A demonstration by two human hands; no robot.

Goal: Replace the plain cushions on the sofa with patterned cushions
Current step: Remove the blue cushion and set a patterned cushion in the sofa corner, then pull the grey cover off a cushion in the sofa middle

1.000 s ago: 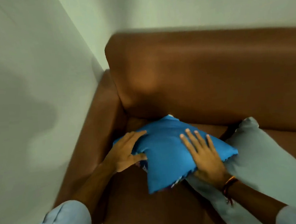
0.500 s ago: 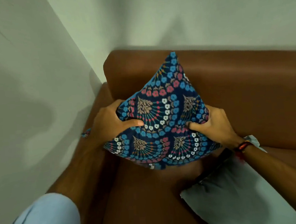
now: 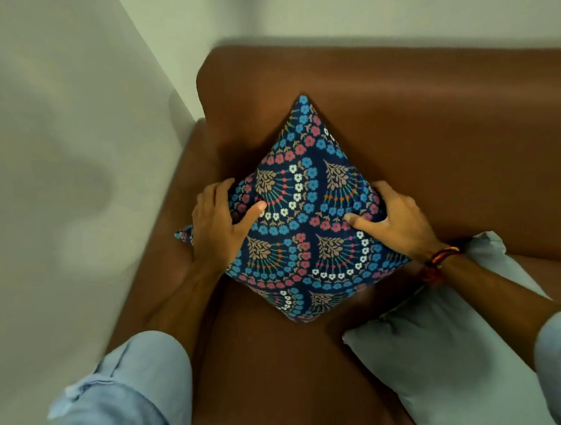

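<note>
A patterned cushion (image 3: pixel 306 217), dark blue with blue, pink and white flowers, stands on one corner in the sofa's left corner, leaning against the brown backrest (image 3: pixel 432 118). My left hand (image 3: pixel 222 224) grips its left side, thumb on the front. On the cushion's right side my right hand (image 3: pixel 394 222) holds it the same way. A plain pale grey cushion (image 3: pixel 448 350) lies flat on the seat to the right, partly under my right forearm.
The brown sofa armrest (image 3: pixel 175 246) runs along a white wall (image 3: pixel 53 161) on the left. Another white wall stands behind the backrest. Bare seat (image 3: pixel 276 362) shows in front of the patterned cushion.
The cushion was turned from its plain blue back to its patterned face and stood up on a corner. Since half a second ago it has settled lower against the backrest.
</note>
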